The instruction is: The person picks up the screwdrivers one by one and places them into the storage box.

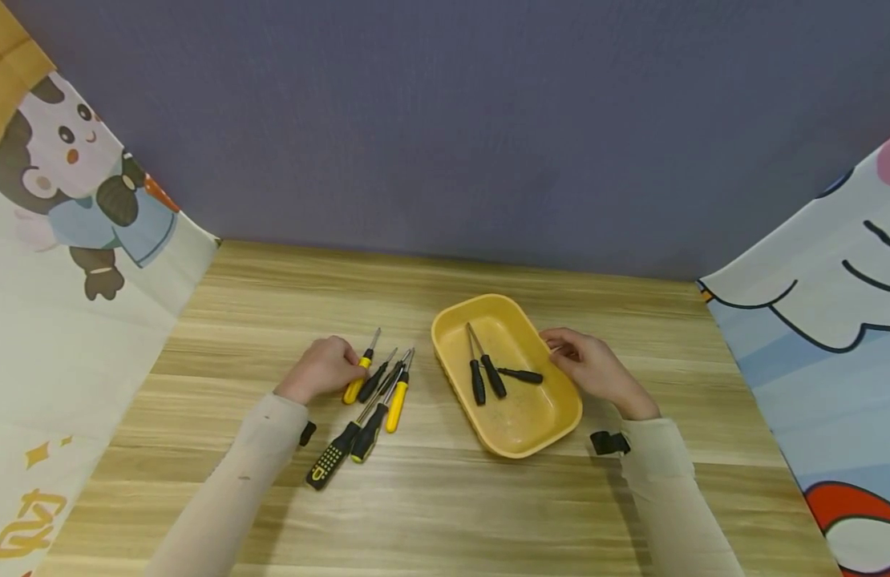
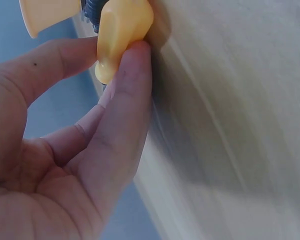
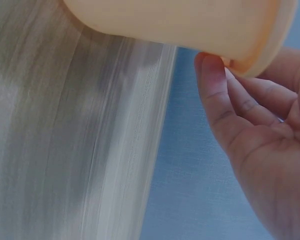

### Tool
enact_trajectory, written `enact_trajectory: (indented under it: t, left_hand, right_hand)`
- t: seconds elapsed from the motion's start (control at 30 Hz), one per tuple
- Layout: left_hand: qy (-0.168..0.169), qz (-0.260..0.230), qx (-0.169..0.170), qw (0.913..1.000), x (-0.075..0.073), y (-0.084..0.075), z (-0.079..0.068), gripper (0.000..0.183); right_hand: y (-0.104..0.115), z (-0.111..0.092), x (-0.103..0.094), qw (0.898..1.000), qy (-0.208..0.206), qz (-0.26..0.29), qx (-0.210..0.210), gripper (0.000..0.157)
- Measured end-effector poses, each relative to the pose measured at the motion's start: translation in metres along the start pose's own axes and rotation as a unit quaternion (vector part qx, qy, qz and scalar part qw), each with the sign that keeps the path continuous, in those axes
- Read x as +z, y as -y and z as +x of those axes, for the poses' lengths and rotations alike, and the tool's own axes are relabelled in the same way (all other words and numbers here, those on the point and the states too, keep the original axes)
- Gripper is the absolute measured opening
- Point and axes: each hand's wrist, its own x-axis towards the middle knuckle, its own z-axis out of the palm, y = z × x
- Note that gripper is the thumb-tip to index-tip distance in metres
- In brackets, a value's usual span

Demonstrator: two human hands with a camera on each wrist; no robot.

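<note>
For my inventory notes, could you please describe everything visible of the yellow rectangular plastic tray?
The yellow rectangular tray, seemingly plastic, has rounded corners, raised walls and a lipped rim. Open-topped, it sits upright on the wood-grain table, its long sides slanting in the head view. Three black-handled tools lie inside, and the right hand grips its right side.

One table (image 1: 474,513) is bearing one yellow tray (image 1: 520,421). Three black screwdrivers (image 1: 493,377) are lying inside it; outside, two yellow-handled screwdrivers (image 1: 397,407) and four black-handled screwdrivers (image 1: 333,457) are showing. Two hands are appearing: one left hand (image 1: 322,370), one right hand (image 1: 592,369).
</note>
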Motion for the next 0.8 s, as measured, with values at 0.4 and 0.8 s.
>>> enact_trajectory:
  t: [0.4, 0.8]
  left_hand:
    - [0.023, -0.143, 0.002, 0.9895, -0.01, -0.008, -0.005, 0.028]
    - [0.068, -0.249, 0.05, 0.9649, -0.019, -0.065, 0.009, 0.029]
  right_hand:
    - [0.002, 0.0, 0.0, 1.0, 0.003, -0.003, 0.005, 0.037]
    - [0.003, 0.001, -0.001, 1.0, 0.005, -0.006, 0.008, 0.037]
